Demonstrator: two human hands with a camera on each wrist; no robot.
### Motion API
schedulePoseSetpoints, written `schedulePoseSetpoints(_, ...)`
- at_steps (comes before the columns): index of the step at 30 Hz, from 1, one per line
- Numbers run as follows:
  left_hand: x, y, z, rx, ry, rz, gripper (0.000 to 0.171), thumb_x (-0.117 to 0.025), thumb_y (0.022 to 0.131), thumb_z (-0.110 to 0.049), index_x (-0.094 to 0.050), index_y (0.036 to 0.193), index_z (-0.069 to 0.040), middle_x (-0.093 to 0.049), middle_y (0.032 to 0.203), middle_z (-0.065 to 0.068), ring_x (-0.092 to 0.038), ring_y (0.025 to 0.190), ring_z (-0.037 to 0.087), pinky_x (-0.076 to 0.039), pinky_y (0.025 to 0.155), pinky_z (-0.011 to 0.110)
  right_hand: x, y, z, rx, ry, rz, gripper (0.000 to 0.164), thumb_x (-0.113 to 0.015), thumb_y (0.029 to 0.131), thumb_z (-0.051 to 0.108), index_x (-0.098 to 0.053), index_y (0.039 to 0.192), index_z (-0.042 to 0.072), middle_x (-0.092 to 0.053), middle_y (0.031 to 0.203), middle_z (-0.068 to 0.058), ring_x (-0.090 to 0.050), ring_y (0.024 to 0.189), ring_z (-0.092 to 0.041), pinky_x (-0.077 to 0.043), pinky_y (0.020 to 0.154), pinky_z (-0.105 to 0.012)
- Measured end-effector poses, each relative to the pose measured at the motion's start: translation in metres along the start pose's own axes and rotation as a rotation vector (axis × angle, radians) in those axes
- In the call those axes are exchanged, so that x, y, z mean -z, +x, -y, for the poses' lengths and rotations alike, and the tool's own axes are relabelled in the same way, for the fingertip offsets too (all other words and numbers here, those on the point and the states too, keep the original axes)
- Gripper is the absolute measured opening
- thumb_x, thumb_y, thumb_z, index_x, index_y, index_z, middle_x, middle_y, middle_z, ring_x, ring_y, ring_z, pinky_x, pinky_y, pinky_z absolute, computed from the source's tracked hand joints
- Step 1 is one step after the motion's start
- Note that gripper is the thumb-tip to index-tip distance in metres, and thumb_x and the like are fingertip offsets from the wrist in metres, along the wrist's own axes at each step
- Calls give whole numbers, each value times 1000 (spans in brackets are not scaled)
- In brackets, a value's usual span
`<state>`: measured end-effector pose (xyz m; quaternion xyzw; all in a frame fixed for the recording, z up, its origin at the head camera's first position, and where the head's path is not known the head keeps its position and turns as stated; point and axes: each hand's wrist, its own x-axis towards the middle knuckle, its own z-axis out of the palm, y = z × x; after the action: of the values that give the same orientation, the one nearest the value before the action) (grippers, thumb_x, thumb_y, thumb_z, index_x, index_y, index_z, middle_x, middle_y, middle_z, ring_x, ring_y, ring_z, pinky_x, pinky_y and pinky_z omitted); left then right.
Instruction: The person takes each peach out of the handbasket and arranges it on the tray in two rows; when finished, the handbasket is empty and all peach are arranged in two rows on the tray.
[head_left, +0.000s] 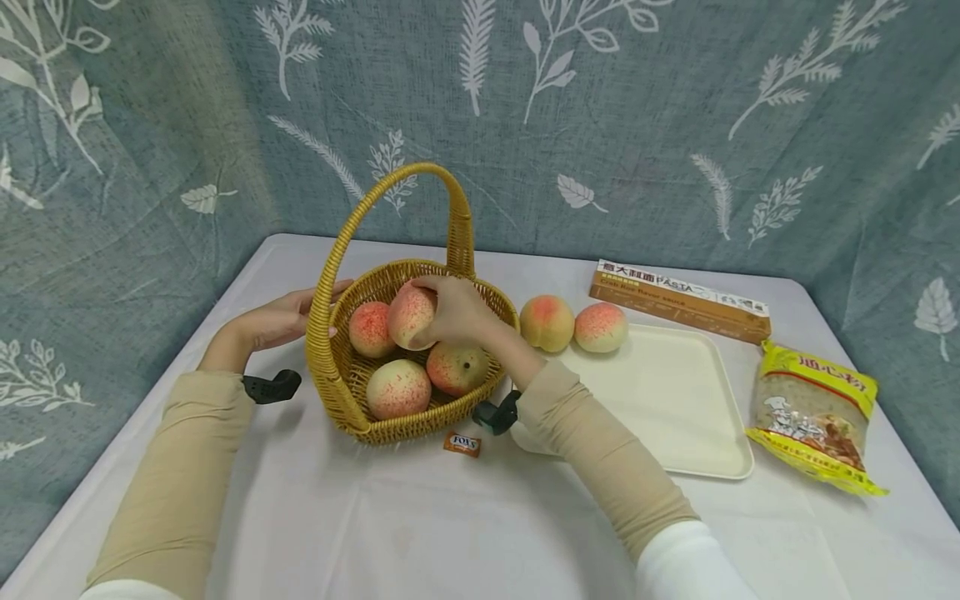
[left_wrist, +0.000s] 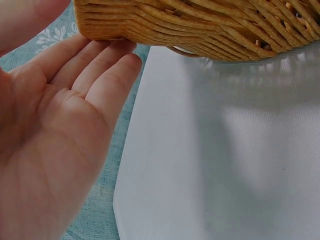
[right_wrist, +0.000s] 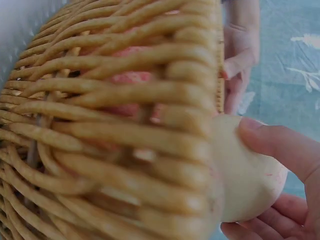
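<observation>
Pinching a peach (head_left: 410, 318) at the wicker basket's (head_left: 411, 428) far half, the right hand (head_left: 461, 312) could drop it against neighbouring fruit (head_left: 399, 390) if its grip loosens, while the left hand (head_left: 279, 322), fingers extended, seems to touch the basket's left side.

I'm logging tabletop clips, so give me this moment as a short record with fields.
Right hand: grips one peach at the basket
Left hand: fingers extended at the basket's left side
In basket: three more fruits
Right of basket: two peaches, cream tray
Behind tray: pasta box
Right of tray: yellow-topped bag
Front of basket: small orange packet
</observation>
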<state>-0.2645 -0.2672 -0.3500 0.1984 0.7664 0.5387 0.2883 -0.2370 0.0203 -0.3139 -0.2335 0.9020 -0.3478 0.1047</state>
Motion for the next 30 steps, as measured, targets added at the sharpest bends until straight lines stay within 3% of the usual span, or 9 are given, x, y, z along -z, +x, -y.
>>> schedulePoseSetpoints(6,0,0,1,0,-27,-2,86,-58,87,6,-4,154,3,-5,158,27,-2,143,43,-9,111,61,13,-8,-1,15,74,-84,80,-85,69,15,-51,141,8,-60,128,-11,-59,108,-23,-51,84,-31)
schedulePoseSetpoints(13,-1,-1,3,-2,-12,-5,86,-58,87,5,-4,154,3,-6,158,27,-4,143,43,-10,111,60,28,-18,-9,7,173,-194,81,-87,66,11,-54,139,9,-60,128,-13,-58,114,-24,-51,87,-31)
schedulePoseSetpoints(22,-1,0,2,-4,-3,-11,86,-59,87,5,-4,154,4,-5,158,27,-4,143,44,-10,111,60,50,-37,-28,15,430,-235,79,-84,68,3,-51,140,3,-56,136,-11,-55,123,-26,-50,92,-32)
schedulePoseSetpoints(30,-2,1,3,-9,-6,-13,88,-59,86,5,-4,153,5,-3,158,27,-2,143,44,-8,111,61,64,-56,-46,5,481,-291,76,-85,68,3,-54,138,3,-57,135,-11,-55,123,-26,-48,96,-32)
